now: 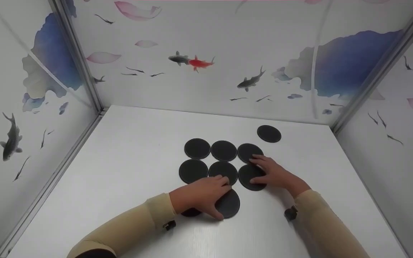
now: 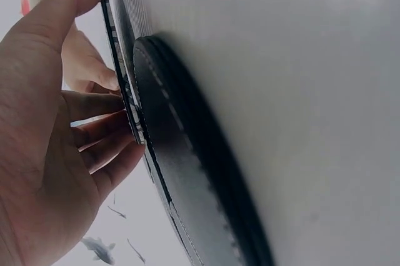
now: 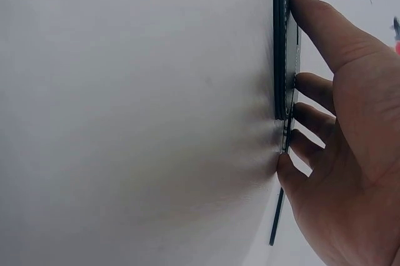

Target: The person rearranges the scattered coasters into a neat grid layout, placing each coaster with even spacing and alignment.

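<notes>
Several round black coasters lie on the white table, with stitching near their rims in the wrist views. My left hand point(image 1: 204, 193) spans a front coaster point(image 1: 231, 204), thumb at its near edge and fingertips at its far edge. In the left wrist view that coaster point(image 2: 119, 54) tilts up at the thumb end. Partly hidden below the left hand is another coaster point(image 1: 191, 213). My right hand point(image 1: 273, 173) rests with spread fingers on the right-hand coaster point(image 1: 247, 175) of the middle row, its fingertips reaching the coaster point(image 1: 248, 152) behind.
To the left lie a back-row coaster point(image 1: 197, 148) and a middle-row coaster point(image 1: 193, 171). One separate coaster point(image 1: 269, 133) sits at the back right. White panels printed with fish and petals enclose the table point(image 1: 127, 143) at the back and both sides.
</notes>
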A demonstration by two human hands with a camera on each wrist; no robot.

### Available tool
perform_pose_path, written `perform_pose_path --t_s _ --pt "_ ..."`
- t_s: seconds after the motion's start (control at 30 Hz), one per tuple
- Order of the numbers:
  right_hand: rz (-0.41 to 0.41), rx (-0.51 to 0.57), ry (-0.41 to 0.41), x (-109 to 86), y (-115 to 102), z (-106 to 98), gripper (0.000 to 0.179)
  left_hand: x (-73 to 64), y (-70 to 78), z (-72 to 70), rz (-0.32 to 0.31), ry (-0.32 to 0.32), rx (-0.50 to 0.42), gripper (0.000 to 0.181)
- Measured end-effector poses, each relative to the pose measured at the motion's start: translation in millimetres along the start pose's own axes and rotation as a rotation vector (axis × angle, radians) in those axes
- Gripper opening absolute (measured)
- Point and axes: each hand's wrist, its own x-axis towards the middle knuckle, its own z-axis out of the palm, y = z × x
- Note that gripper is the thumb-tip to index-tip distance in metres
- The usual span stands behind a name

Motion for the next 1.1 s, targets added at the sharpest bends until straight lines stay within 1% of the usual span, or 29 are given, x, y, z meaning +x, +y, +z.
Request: perform_pose_path --t_s 0.23,0.5,0.77,1.1 --pt "0.024 -0.007 -0.007 0.8 1.3 -0.7 0.09 1.7 0.3 1.7 -0.003 0.002 0.013 0.101" --pt "0.024 -0.017 -0.004 3.2 5.1 1.4 0.091 2.4 2.1 5.2 -0.005 0.008 0.023 0.1" --pt "0.018 -0.007 -0.001 2.1 4.9 1.0 0.092 2.0 2.8 7.3 -0.012 0.012 -0.006 0.09" --pt "-0.008 -0.024 0.003 2.0 3.5 0.5 0.089 -0.7 2.5 1.1 -0.013 -0.007 -0.013 0.096"
